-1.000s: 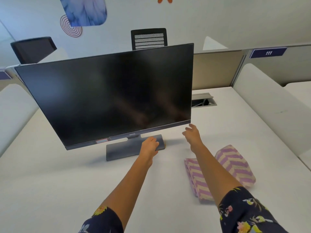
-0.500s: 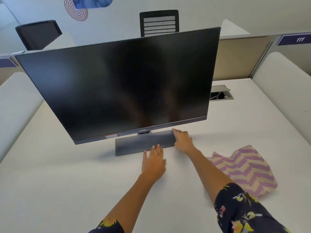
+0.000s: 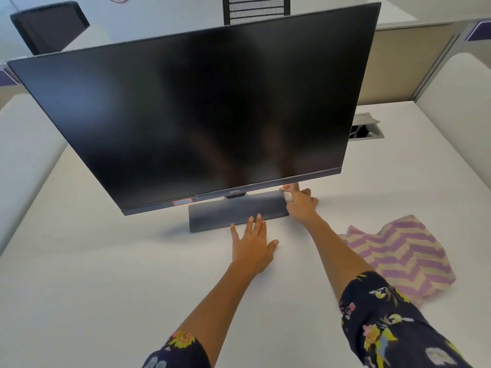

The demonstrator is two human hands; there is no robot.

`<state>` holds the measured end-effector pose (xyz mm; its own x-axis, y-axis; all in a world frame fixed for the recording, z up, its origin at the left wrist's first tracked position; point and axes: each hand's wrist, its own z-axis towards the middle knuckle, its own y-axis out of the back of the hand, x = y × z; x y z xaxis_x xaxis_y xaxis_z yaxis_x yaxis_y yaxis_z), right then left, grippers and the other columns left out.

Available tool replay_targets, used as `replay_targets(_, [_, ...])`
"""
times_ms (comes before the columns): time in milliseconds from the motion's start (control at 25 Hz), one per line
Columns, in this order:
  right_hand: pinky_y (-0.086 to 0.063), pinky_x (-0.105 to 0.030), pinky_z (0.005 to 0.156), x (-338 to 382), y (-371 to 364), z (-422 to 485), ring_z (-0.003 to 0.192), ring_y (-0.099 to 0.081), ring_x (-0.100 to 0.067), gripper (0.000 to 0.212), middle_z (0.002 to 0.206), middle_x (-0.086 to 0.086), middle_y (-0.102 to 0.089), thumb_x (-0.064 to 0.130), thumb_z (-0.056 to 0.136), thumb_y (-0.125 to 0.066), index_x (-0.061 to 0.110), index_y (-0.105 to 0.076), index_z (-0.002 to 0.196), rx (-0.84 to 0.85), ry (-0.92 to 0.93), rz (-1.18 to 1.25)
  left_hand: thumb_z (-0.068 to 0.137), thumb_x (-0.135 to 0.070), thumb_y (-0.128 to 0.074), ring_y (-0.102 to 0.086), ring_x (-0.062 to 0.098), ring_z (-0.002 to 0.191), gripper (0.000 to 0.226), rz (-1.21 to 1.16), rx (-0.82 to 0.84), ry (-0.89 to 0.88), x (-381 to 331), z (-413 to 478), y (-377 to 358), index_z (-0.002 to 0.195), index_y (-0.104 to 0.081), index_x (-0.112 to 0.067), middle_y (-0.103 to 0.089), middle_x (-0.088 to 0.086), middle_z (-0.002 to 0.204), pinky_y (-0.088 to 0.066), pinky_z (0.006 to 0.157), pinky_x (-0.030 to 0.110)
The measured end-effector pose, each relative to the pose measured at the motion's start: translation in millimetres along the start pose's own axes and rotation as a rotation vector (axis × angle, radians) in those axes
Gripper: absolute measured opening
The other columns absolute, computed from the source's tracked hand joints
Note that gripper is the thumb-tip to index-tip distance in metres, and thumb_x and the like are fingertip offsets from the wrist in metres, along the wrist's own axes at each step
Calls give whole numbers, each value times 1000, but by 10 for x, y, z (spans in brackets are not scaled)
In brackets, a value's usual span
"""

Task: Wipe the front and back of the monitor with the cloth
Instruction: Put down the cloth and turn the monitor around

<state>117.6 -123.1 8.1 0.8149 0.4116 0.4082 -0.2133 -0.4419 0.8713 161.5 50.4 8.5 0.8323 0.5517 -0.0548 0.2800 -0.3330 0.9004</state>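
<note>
While the cloth (image 3: 398, 251) sits on the desk (image 3: 106, 274) right of the monitor (image 3: 199, 115), wiping looks not even started, front or back. Left hand (image 3: 252, 245) lies flat and spread by the stand base (image 3: 233, 212), right hand (image 3: 300, 205) touches its corner, both empty.

An open cable hatch (image 3: 365, 127) sits in the white desk (image 3: 79, 288) near its far right corner. Beyond the far edge stand a beige partition (image 3: 406, 65), a mesh-backed chair (image 3: 256, 9) and, further left, a black chair (image 3: 47, 25).
</note>
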Motion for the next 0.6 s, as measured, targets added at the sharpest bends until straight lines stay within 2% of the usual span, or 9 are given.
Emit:
replay_targets(240, [-38, -42, 111, 21, -62, -101, 128, -41, -34, 59, 139, -19, -37, 15, 99, -51, 21, -19, 148, -45, -9, -5, 96, -64, -10, 11, 24, 150, 75, 24, 28, 0, 27, -7, 49, 156, 4, -21, 13, 0, 162, 12, 113, 61])
replay_targets(600, [-38, -41, 111, 21, -194, -299, 124, -43, -33, 55, 135, -19, -38, 18, 98, -53, 22, -23, 144, -64, -39, 34, 95, -67, -11, 8, 24, 150, 78, 32, 41, -24, 200, -99, 23, 156, 2, -21, 10, 0, 163, 12, 113, 59])
